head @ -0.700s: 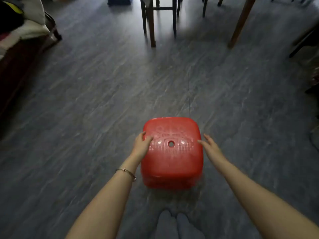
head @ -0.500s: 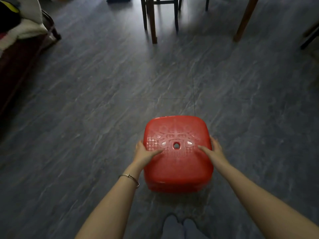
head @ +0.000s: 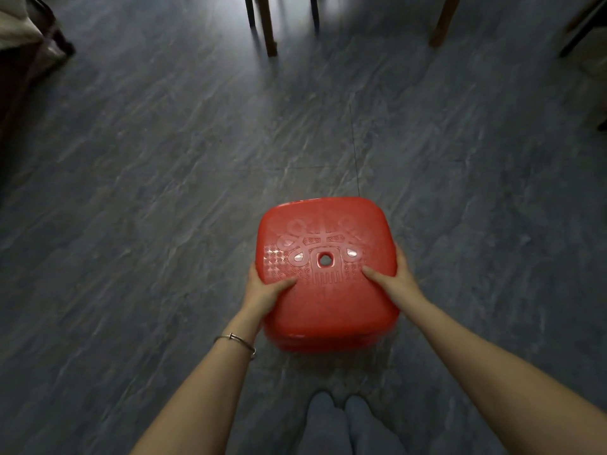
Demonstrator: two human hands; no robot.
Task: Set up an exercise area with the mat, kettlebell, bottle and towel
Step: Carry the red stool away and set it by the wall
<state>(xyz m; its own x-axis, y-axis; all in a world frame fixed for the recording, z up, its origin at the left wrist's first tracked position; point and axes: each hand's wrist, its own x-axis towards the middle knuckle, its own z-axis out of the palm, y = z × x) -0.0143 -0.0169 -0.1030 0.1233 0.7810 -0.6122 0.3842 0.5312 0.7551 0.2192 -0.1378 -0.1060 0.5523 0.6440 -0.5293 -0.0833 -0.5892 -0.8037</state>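
I have both hands on a red plastic stool (head: 325,270) that sits on the grey stone-patterned floor (head: 147,192), in the lower middle of my view, just ahead of my two feet (head: 341,421) in grey socks. My left hand (head: 262,290) is clamped on the stool's left edge, thumb lying across the seat top and the fingers wrapped down over the side where I cannot see them. My right hand (head: 397,277) grips the right edge the same way, thumb pointing in toward the middle of the seat, fingers hidden behind the rim. A thin metal bracelet (head: 236,341) rings my left wrist.

The seat is a rounded square with a raised ornamental pattern moulded into it and a small round hole (head: 324,258) near its centre, between my two thumbs. Whether the stool's base is touching the floor or just off it I cannot tell from here.

Along the far edge of the floor stand wooden chair legs (head: 267,24), with another wooden leg (head: 443,21) toward the far right. In the far left corner there is dark furniture (head: 29,60) with pale cloth (head: 14,27) on it.

The mat, kettlebell, bottle and towel are nowhere in my view; the floor around the stool is bare
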